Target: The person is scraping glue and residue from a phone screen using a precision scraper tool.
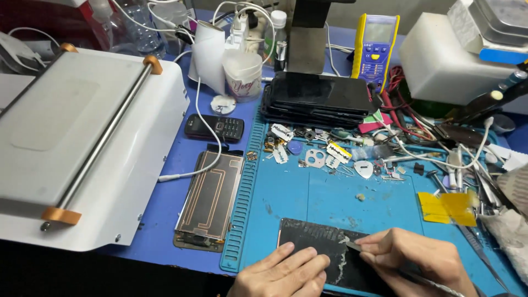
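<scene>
- Black phone screen (324,258), streaked pale grey
- Blue ridged work mat (330,201)
- Yellow multimeter (375,47)
- White machine (82,143), copper-orange fittings
- Copper-lined back panel (210,199)

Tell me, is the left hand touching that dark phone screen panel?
Touching. The head view shows the left hand with its fingers lying flat on the dark panel.

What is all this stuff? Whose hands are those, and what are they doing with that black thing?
The picture comes from a camera on a person's head, looking down at a messy repair bench. The left hand presses flat on a dark phone screen panel lying on a blue mat. The right hand holds a thin metal blade against it, where whitish residue shows. Nearby lie a stack of phones, a yellow meter, an opened phone back and a big white machine.
</scene>
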